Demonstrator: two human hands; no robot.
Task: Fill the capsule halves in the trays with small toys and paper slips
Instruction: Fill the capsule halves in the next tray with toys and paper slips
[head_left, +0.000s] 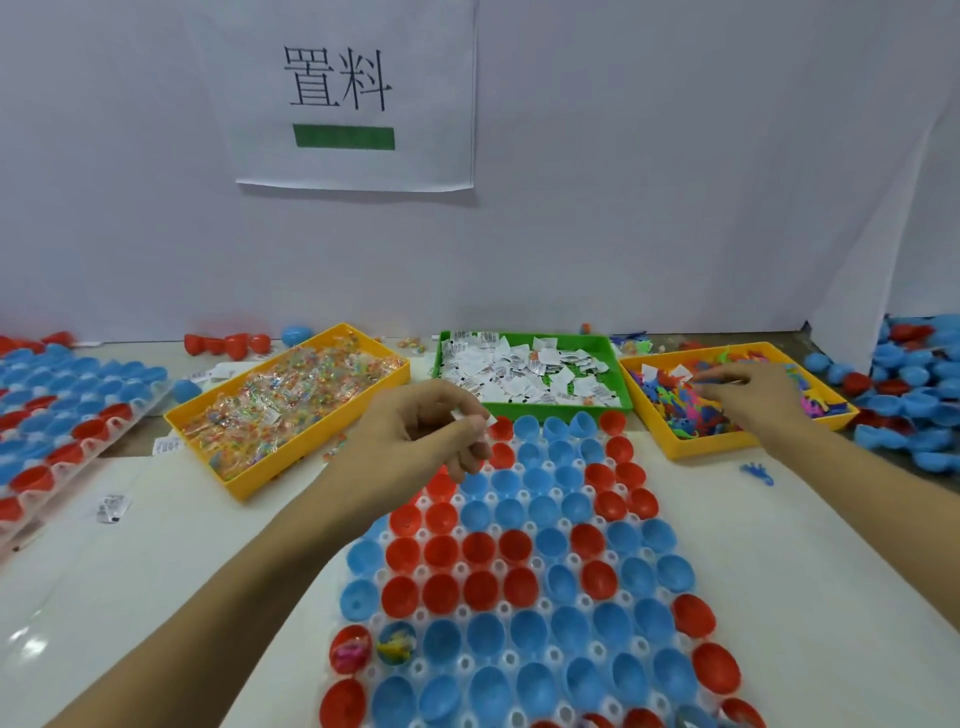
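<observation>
Nearest, red and blue capsule halves (519, 587) sit open in the clear tray (524, 613); two at its near left hold toys. Above its far rows the left hand (421, 431) pinches a paper slip (485, 420) at its fingertips. The right hand (748, 389), fingers curled, grasps among small toys (680, 410) in the yellow bin (691, 447).

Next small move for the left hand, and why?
Probably lower the left hand and drop its paper slip into an empty capsule half just below. It pinches the slip above the tray's far rows, while the right hand is in the yellow toy bin.
</observation>
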